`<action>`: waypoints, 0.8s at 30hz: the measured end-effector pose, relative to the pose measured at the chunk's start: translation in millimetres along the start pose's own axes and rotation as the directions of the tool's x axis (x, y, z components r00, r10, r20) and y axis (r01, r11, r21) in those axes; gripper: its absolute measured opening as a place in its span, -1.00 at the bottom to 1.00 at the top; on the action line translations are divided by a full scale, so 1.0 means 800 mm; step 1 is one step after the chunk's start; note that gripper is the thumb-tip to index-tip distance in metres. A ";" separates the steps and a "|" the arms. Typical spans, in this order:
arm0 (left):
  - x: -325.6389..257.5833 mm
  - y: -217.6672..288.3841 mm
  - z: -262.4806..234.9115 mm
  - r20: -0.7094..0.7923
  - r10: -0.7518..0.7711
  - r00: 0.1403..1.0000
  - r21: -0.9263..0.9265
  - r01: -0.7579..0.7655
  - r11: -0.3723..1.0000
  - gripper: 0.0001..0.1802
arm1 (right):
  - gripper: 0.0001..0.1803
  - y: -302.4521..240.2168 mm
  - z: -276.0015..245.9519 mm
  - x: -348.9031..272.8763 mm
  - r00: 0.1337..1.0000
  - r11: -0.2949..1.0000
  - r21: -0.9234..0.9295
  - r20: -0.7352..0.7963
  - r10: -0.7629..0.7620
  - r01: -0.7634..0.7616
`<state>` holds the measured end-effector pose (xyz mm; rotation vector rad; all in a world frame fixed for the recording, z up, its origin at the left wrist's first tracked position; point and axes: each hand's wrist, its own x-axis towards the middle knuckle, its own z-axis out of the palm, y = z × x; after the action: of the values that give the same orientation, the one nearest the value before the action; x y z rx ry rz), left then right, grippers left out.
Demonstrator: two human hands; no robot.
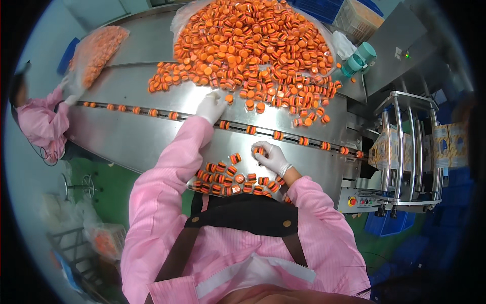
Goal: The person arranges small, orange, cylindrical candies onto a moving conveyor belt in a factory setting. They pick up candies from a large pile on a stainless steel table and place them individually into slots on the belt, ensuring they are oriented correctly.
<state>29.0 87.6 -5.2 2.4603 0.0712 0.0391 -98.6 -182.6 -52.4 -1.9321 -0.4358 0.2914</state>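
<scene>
My left hand [210,107], in a white glove, reaches across the narrow conveyor channel [238,127]. Its fingers look slightly apart, beside a loose orange wrapped candy [229,99]. On the near side of the channel, my gloved right hand [275,159] pinches a small burger-shaped candy [259,151] with orange ends and dark bands. Similar candies sit spaced out along the channel. A cluster of candies [218,178] lies at the table's near edge, left of my right hand. Beyond my left hand spreads a large candy heap [248,40], spilling from a clear plastic bag.
A co-worker in pink [44,119] stands at the far left, near a filled clear bag [101,53]. At the right, the channel meets a machine with metal rollers [405,147] and printed film. A teal cup [354,65] and a pale crate [357,21] stand at the back right.
</scene>
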 end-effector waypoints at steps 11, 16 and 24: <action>0.013 0.002 0.029 0.051 0.138 0.989 -0.106 -0.132 0.985 -0.70 | -0.64 0.005 0.005 -0.001 0.997 1.000 0.019 -0.074 -0.003 0.005; -0.039 -0.047 -0.012 -0.078 0.070 0.994 -0.371 -0.094 0.924 -0.74 | -0.65 0.000 0.006 -0.001 0.999 0.999 0.040 -0.052 0.007 -0.005; -0.129 -0.158 -0.053 -0.165 -0.273 0.948 -0.718 0.074 0.692 -0.82 | -0.65 -0.006 0.000 0.001 0.999 0.999 -0.045 -0.044 -0.017 0.015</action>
<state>-81.4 205.5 -52.9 1.6430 0.3446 0.2610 -98.9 -180.6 -47.9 -1.9743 -0.4311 0.2299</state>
